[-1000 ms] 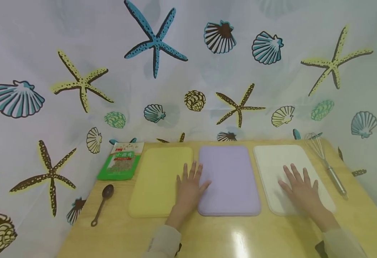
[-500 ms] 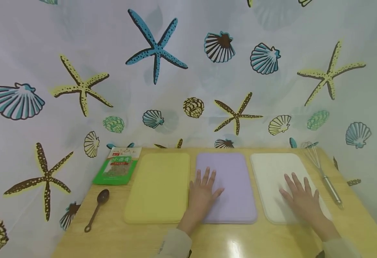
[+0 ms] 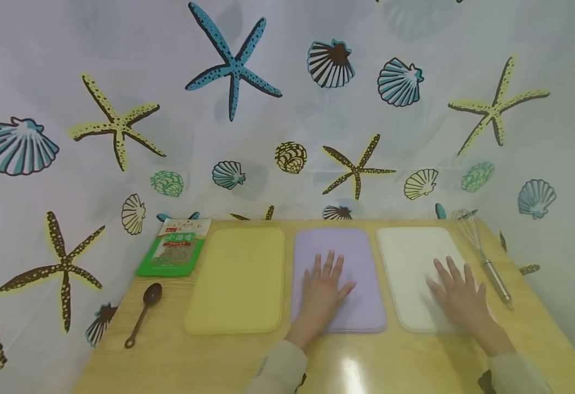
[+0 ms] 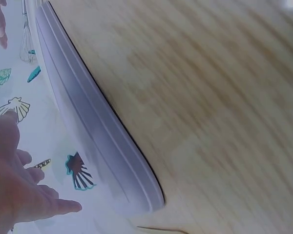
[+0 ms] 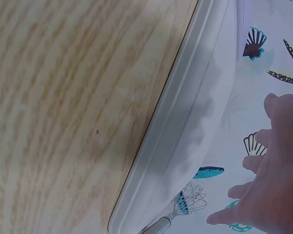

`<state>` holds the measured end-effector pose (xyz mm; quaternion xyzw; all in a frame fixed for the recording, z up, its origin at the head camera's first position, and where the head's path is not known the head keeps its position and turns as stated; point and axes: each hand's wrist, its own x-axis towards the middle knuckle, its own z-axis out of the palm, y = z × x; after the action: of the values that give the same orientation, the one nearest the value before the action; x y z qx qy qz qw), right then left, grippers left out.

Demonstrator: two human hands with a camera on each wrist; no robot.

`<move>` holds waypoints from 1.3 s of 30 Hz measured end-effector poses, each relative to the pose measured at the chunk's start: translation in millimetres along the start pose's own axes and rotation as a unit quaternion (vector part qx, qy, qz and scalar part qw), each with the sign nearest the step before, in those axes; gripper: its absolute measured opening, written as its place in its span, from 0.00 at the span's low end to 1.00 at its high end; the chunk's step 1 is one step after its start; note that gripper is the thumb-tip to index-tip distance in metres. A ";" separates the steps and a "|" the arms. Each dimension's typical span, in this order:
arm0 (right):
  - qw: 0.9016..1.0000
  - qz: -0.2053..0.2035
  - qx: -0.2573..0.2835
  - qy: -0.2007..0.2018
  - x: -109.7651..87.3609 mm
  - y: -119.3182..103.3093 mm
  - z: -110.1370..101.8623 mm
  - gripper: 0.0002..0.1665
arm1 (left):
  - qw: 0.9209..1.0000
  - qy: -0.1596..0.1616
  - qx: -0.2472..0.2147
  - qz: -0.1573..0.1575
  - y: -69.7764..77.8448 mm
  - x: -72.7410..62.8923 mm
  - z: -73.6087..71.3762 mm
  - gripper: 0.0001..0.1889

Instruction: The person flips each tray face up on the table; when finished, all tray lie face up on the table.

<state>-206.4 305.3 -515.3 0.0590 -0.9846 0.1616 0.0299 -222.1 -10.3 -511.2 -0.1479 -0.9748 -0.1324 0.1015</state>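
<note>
My left hand (image 3: 324, 298) is held over the purple flat rectangular board (image 3: 361, 262), its fingers straight and spread. In the left wrist view the left hand (image 4: 19, 190) shows beyond the grooved side of the purple board (image 4: 95, 117), and it appears raised above it. My right hand (image 3: 459, 295) is over the white board (image 3: 407, 262) of the same shape, fingers spread. From the right wrist, the right hand (image 5: 268, 185) also looks apart from the white board (image 5: 185, 117). Neither hand holds anything.
A yellow board (image 3: 235, 279) lies left of the purple one. Beyond it are a green-and-white packet of fennel seeds (image 3: 174, 249) and a dark brown spoon (image 3: 152, 294). A metal whisk (image 3: 496, 279) lies right of the white board. A shell-and-starfish curtain (image 3: 287, 109) closes off the back and sides.
My left hand has moved right, from the gap between the yellow and purple boards to above the purple one. The right hand stays over the white board. The head view has shifted slightly.
</note>
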 end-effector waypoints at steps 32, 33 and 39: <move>1.000 0.018 0.000 0.017 -4.6 28.4 -4.0 0.40 | 0.997 -0.050 -0.001 0.059 94.3 22.0 16.5 0.39; 1.000 0.018 0.000 0.014 -5.0 28.1 -3.6 0.40 | 0.997 -0.050 0.003 0.057 95.8 21.4 17.5 0.38; 1.000 0.023 0.015 -0.012 -10.8 30.1 1.0 0.40 | 0.996 -0.059 -0.015 0.063 102.2 13.5 25.1 0.37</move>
<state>-199.5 334.4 -526.6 0.0390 -0.9835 0.1761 0.0139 -206.5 94.6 -508.3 -0.2180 -0.9658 -0.1313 0.0498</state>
